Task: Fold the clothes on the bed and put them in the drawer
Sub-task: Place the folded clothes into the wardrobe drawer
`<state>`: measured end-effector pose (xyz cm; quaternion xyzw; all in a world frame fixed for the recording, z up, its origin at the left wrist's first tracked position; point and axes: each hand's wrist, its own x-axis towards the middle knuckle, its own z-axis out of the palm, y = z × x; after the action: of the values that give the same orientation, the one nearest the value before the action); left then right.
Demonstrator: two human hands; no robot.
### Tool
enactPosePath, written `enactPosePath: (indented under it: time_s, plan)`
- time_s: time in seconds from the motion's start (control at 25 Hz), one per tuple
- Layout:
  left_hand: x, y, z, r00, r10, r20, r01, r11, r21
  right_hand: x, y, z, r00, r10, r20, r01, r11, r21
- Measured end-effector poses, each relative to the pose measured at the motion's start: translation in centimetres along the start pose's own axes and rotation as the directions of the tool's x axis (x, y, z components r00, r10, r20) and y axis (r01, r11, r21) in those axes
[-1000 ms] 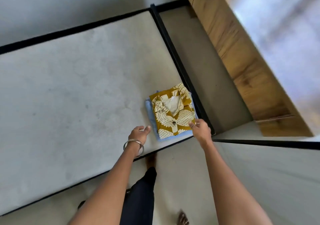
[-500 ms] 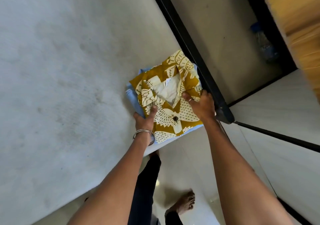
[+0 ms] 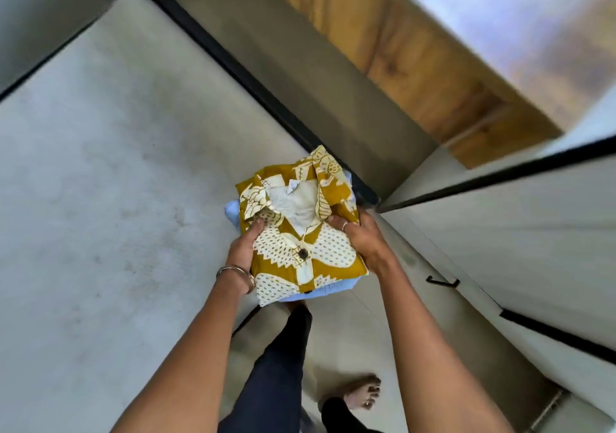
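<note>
The folded yellow shirt [image 3: 300, 232] is sitting on top of a folded blue garment [image 3: 233, 211], and the stack is being held over the corner of the bed [image 3: 116, 182]. The left hand [image 3: 245, 249] is gripping the stack's left side, thumb on top. The right hand [image 3: 361, 236] is clamping the right side, fingers curled around it. A bangle [image 3: 236, 274] is hanging on the left wrist. A wooden cabinet [image 3: 416, 75] is standing past the bed.

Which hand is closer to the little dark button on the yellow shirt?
Left. The left hand grips the shirt's edge beside the button; the right hand grips the opposite edge, slightly farther away.
</note>
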<state>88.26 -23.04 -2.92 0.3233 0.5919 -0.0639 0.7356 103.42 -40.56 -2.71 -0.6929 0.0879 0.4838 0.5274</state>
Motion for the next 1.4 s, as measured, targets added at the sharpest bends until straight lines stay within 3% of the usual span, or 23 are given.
enactPosePath:
  time_s: [0.16,0.36,0.48,0.64,0.88,1.04,1.16,1.4]
  plan:
    - [-8.2,-4.0,5.3,0.999,0.038,0.021,-0.041,0.976,0.216,-12.0,4.4,-6.7,0.979,-0.084,-0.184,0.122,0.971,0.205]
    - [-21.6,-13.8,16.5,0.964,0.017,0.265,-0.163,0.825,0.541,-29.4,12.4,-18.3,0.904,-0.100,-0.416,0.280,0.874,0.397]
    - [-27.7,-22.9,24.2,0.884,-0.059,0.464,-0.321,0.645,0.693,-40.6,19.5,-25.4,0.797,-0.048,-0.602,0.383,0.811,0.442]
    - [-35.5,-37.2,32.7,0.775,-0.205,0.598,-0.474,0.437,0.764,-54.0,29.4,-32.2,0.568,0.099,-0.817,0.506,0.741,0.442]
    - [-43.8,-53.9,39.5,0.675,-0.422,0.606,-0.549,0.261,0.794,-67.2,40.5,-36.6,0.383,0.315,-0.868,0.597,0.632,0.493]
    - [-45.7,-65.2,41.8,0.668,-0.501,0.550,-0.577,0.118,0.808,-71.7,49.0,-39.3,0.287,0.475,-0.832,0.612,0.577,0.541]
    - [-45.7,-73.0,43.7,0.716,-0.516,0.470,-0.522,0.050,0.851,-73.8,54.5,-43.7,0.272,0.542,-0.795,0.586,0.562,0.584]
    - [-43.5,-84.9,49.8,0.815,-0.429,0.389,-0.424,0.018,0.906,-75.7,62.9,-55.8,0.341,0.565,-0.752,0.418,0.625,0.659]
